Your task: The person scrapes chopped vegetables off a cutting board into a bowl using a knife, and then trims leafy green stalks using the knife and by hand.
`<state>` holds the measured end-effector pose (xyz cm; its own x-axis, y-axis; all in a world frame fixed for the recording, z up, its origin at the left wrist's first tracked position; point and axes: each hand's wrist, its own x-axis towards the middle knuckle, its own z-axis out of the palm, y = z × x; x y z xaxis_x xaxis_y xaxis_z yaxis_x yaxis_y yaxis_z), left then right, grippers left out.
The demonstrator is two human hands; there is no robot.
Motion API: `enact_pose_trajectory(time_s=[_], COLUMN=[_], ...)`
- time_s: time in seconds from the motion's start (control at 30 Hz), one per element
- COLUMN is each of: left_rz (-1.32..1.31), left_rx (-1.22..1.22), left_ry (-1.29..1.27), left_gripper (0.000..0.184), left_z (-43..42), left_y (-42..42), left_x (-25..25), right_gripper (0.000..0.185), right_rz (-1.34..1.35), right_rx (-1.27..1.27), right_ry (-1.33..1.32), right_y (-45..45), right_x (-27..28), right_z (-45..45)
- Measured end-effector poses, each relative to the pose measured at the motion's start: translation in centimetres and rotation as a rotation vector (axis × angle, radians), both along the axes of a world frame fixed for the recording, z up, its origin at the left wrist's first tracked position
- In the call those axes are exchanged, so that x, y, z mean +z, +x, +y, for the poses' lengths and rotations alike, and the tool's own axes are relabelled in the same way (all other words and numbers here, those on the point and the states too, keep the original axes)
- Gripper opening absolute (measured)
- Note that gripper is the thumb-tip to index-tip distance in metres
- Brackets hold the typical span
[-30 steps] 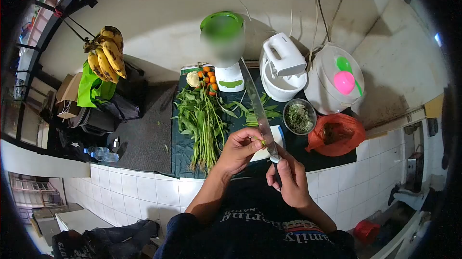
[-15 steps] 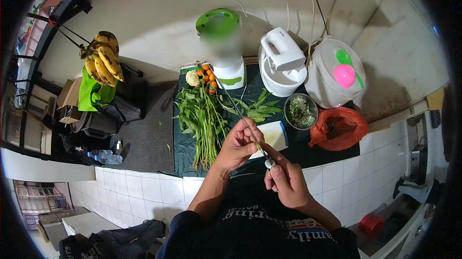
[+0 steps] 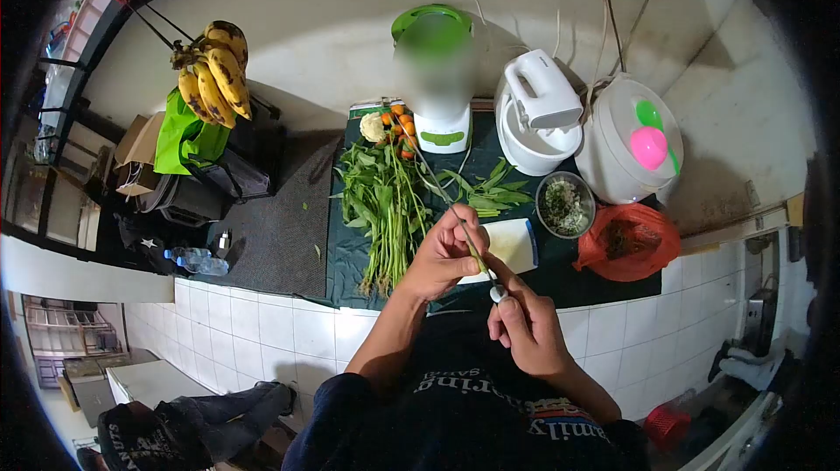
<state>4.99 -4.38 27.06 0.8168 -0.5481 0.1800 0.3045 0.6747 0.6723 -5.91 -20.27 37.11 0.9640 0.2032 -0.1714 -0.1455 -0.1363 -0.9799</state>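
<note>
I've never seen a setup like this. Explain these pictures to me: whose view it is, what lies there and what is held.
There is no machine here, only a person's two bare hands. One camera, worn on the head, looks forward and down.

On the dark green cloth lie leafy greens, a cauliflower and small orange produce. Around them stand a blender, a mixer, a cutting board, a metal bowl of chopped food and a red bag.

The right hand grips a long knife. The left hand pinches something greenish beside the blade, too small to name.
</note>
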Motion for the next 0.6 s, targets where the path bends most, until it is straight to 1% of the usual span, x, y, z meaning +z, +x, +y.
enact_pose_trajectory(time_s=[0.1, 0.23, 0.33, 0.37, 0.43, 0.47, 0.53, 0.6], left_rz=[-0.013, -0.051, -0.049, -0.049, 0.060, 0.060, 0.032, 0.010], left_rx=[-0.002, -0.029, -0.047, -0.045, 0.027, 0.030, 0.031, 0.065], left_ry=[-0.013, 0.007, 0.060, 0.059, 0.091, 0.090, 0.190, 0.183], left_gripper=[0.057, 0.056, 0.056, 0.056, 0.059, 0.059, 0.054, 0.052], left_z=[0.3, 1.0, 1.6, 1.6, 1.5, 1.8, 2.5, 2.2], left_y=[0.1, 0.3, 0.3, 0.1, -0.2, -0.1, 0.2, 0.2], left_x=[-0.2, -0.5, 0.0, 0.3, 1.7, 1.2, 0.1, -0.3], right_gripper=[0.049, 0.048, 0.048, 0.048, 0.048, 0.049, 0.049, 0.049], right_rz=[-0.059, -0.028, -0.042, -0.026, -0.011, -0.008, -0.011, -0.030], right_rx=[-0.001, 0.019, 0.004, -0.017, -0.034, -0.041, -0.044, -0.042], right_ry=[-0.023, -0.055, -0.035, 0.017, 0.067, 0.090, 0.123, 0.122], right_y=[0.1, 0.3, 0.1, 0.0, 0.1, 0.2, 0.3, 0.3], right_x=[-0.5, -0.6, -1.4, -1.5, -1.6, -1.7, -1.8, -1.8], right_z=[0.3, 0.4, 0.5, 0.5, 0.5, 0.3, 0.4, 0.4])
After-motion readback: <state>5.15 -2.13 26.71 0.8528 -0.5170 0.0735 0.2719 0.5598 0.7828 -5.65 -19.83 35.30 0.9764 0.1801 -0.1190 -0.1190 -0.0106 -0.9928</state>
